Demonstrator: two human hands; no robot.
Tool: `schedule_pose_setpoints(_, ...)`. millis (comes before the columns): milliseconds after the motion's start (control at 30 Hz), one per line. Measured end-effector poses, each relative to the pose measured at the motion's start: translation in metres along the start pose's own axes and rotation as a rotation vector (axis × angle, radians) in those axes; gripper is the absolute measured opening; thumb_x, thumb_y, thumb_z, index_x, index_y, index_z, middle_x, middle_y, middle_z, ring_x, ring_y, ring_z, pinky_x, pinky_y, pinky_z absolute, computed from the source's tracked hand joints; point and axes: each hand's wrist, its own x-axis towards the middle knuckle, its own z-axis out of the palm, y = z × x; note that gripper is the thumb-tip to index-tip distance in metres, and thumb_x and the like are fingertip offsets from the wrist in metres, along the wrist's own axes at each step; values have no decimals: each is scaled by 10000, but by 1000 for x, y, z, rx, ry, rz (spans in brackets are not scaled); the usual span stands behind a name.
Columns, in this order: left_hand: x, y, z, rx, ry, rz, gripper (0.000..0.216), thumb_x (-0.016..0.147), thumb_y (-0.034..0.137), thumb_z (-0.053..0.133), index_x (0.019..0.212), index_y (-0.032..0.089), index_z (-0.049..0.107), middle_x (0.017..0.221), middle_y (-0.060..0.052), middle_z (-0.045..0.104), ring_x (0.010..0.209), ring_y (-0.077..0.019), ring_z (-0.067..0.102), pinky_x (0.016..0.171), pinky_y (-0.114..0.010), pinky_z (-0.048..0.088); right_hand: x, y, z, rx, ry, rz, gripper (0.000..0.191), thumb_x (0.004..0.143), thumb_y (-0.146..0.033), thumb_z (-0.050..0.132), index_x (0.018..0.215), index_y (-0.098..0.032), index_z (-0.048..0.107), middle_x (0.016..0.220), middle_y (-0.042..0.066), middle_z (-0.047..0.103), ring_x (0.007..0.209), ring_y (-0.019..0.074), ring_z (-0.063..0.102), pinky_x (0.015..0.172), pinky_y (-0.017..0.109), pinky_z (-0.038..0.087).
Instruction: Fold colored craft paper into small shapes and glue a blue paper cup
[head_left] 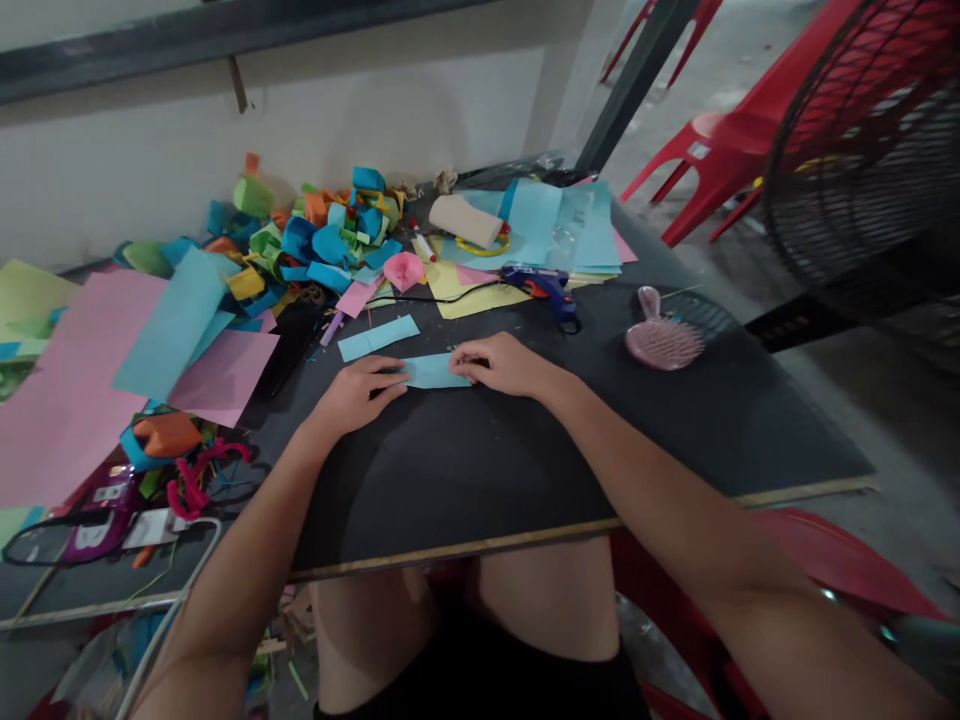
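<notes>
A light-blue paper strip [431, 372] lies on the dark table between my hands. My left hand [361, 392] rests at its left end, the fingers closed over the edge of the paper. At the right end my right hand [504, 364] pinches the strip between thumb and fingers. Just beyond my left hand is a second light-blue strip [378, 339], flat with a crease across it. Farther off sit a pink paper piece [404, 271] with a rounded shape and a purple stick [331, 328].
Colourful folded paper pieces [315, 235] heap along the wall. A blue glue gun [546, 288] with its cord lies beyond my right hand, near a cardboard tube [465, 220]. Pink sheets [82, 390] cover the left side. A pink hairbrush [664, 342] and a fan [862, 150] are at right.
</notes>
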Motion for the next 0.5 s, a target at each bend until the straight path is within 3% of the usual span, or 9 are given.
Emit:
schedule_pose_setpoints(67,-1,1,-2,-26,22,-1,242,958,323,565,1055,213,758,1143,-89,728,1064,-216,694,939,-387,580,-1,-1,1,57,28,5,202,891,-345,607,914,-190,736,639,3,676,575,128,580,637,277,435)
schedule_pose_setpoints(200,-1,1,-5,-19,-19,18,237,956,316,571,1072,213,749,1157,-91,721,1079,-219,686,942,-396,578,0,1,7,49,74,-229,299,780,-468,748,961,-231,758,881,60,723,839,200,632,786,340,484)
schedule_pose_setpoints(267,-1,-1,-4,-6,-30,44,235,955,315,574,1087,218,742,1160,-91,720,1102,-223,675,956,-417,571,2,4,10,42,62,-285,203,853,-435,680,871,-251,763,916,56,731,866,197,635,835,360,487)
schedule_pose_setpoints(333,-1,-4,-3,-9,-16,59,237,953,321,579,1096,218,738,1180,-99,714,1115,-226,669,963,-433,566,2,7,12,43,74,-274,236,918,-381,596,808,-234,746,853,51,732,819,185,638,824,355,489)
schedule_pose_setpoints(500,-1,-7,-2,-52,-30,6,261,962,321,562,1138,218,725,1232,-94,701,1175,-232,651,998,-439,556,0,5,15,-80,87,-242,204,922,-311,543,862,-194,698,864,71,699,839,196,603,806,344,472)
